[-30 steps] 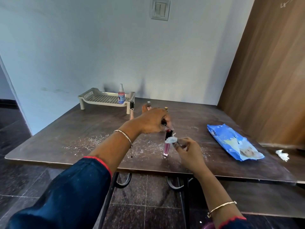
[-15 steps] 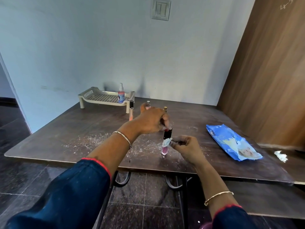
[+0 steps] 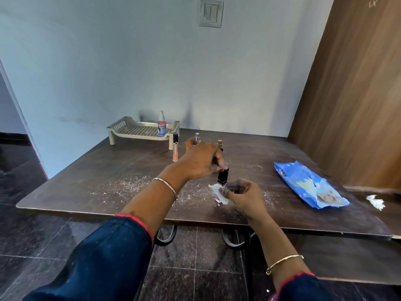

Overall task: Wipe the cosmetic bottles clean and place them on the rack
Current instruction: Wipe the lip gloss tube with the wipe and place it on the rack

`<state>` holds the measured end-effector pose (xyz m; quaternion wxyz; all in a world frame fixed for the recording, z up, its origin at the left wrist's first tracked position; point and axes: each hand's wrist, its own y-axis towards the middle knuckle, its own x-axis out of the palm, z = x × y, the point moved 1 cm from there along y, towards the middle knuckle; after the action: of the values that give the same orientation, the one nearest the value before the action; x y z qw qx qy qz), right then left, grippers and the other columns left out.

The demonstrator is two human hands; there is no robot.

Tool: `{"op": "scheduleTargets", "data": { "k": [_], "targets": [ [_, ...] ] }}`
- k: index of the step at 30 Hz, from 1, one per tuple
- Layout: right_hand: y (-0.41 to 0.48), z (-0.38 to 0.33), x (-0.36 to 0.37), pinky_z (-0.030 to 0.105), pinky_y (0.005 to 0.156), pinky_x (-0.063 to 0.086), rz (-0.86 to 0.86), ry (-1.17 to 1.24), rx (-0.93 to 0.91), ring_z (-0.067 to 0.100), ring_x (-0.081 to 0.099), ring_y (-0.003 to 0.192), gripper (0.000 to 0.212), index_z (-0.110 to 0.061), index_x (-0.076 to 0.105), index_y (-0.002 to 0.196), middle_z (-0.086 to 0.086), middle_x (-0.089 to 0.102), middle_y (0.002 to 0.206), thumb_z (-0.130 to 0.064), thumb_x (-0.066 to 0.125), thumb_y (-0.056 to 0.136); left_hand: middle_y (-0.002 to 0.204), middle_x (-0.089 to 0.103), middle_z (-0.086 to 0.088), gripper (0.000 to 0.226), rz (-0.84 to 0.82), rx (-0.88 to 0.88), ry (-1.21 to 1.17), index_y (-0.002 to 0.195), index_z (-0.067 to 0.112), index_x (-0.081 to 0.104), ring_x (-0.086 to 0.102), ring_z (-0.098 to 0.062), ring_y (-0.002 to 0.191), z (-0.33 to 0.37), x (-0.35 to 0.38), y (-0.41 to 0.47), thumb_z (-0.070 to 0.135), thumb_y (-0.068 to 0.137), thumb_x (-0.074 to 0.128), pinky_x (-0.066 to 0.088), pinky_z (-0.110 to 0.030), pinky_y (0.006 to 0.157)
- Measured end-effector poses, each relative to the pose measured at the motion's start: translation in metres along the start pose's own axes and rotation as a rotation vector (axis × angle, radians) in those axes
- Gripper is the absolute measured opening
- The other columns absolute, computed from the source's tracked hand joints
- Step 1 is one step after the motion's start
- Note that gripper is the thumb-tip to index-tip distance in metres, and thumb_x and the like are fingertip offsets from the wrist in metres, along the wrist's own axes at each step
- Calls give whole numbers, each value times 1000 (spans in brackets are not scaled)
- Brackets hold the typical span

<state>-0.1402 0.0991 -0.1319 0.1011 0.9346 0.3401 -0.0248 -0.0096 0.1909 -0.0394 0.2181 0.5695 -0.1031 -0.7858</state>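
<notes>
A slim pink lip gloss tube with a dark cap point(image 3: 222, 177) stands upright on the brown table point(image 3: 108, 168). My left hand point(image 3: 201, 158) pinches the top of its cap. My right hand point(image 3: 240, 193) holds a white wipe point(image 3: 218, 192) wrapped round the tube's lower pink part, hiding most of it. Behind stand a peach tube point(image 3: 175, 149), a silver-topped bottle point(image 3: 197, 137) and a gold-topped bottle point(image 3: 219, 144), both partly hidden by my left hand. A pink spray bottle point(image 3: 161, 124) stands on the cream rack point(image 3: 132, 129) at the back.
A blue wipes packet point(image 3: 308, 184) lies on the table's right side, with a crumpled white wipe point(image 3: 375, 202) beyond it. White powder is scattered over the front middle of the table. A wooden panel stands at the right, a wall behind.
My right hand with the wipe has moved down from the tube's neck to its lower pink part. My left hand has kept its hold on the cap.
</notes>
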Motion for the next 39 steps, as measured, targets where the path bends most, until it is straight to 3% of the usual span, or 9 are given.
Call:
{"op": "scheduleTargets", "data": {
  "k": [4,8,13,16,18,22,29,34,39],
  "targets": [
    [-4,4,8,35,63,56,53,-32,-18,16,61,64,20,-11,68,78,5,64,68,3,80,69,100,70,21,12,-5,-11,1,93,28,73,47,10,91,0,1,-2,23,82,71,11,-34,101],
    [-4,5,11,24,59,52,117,-261,-49,6,60,56,23,-16,66,78,-6,65,66,-8,84,66,81,62,27,14,-21,-23,16,88,30,73,46,12,80,0,-1,-3,37,75,74,13,-35,98],
    [-9,8,14,27,61,52,143,-443,-78,10,64,62,24,-22,63,75,-6,67,69,-18,84,65,88,70,21,10,14,-51,-8,83,24,75,59,0,92,7,1,-4,32,77,73,16,-39,106],
    [-10,10,11,31,66,55,167,-290,-67,14,64,65,26,-16,63,78,-1,68,71,-8,84,65,96,74,7,8,-44,-52,-267,81,18,74,66,-3,96,5,4,-4,16,74,77,39,-37,106],
    [-11,9,4,28,65,55,188,-154,-42,14,65,67,25,-9,64,84,2,67,72,0,82,68,102,73,-3,15,-102,-86,-458,88,7,72,68,-3,95,1,3,-5,4,74,76,52,-20,90],
    [-9,2,-9,20,60,53,223,18,-58,7,64,63,23,-9,62,84,2,69,72,3,78,72,105,70,4,24,-113,-109,-496,100,6,71,63,9,89,-7,1,-4,3,76,73,44,1,74],
    [-1,-23,-10,20,73,55,211,141,-225,9,66,79,20,-13,67,83,4,71,84,7,68,80,97,74,-6,19,-52,-93,-467,96,4,73,70,-9,88,-9,11,-3,-1,77,71,54,-19,84],
    [-5,-6,1,19,70,53,171,11,-176,3,63,71,15,-11,69,80,1,70,78,5,69,80,99,74,1,17,-10,-103,-429,95,8,73,66,4,85,-11,15,-4,4,78,72,51,-13,86],
    [-10,16,1,20,72,52,187,-50,-92,11,66,74,14,-5,70,78,4,71,76,9,68,79,109,72,-2,19,-43,-92,-379,100,6,72,65,-1,97,-6,16,-3,5,81,70,43,1,79]
  ]
}}
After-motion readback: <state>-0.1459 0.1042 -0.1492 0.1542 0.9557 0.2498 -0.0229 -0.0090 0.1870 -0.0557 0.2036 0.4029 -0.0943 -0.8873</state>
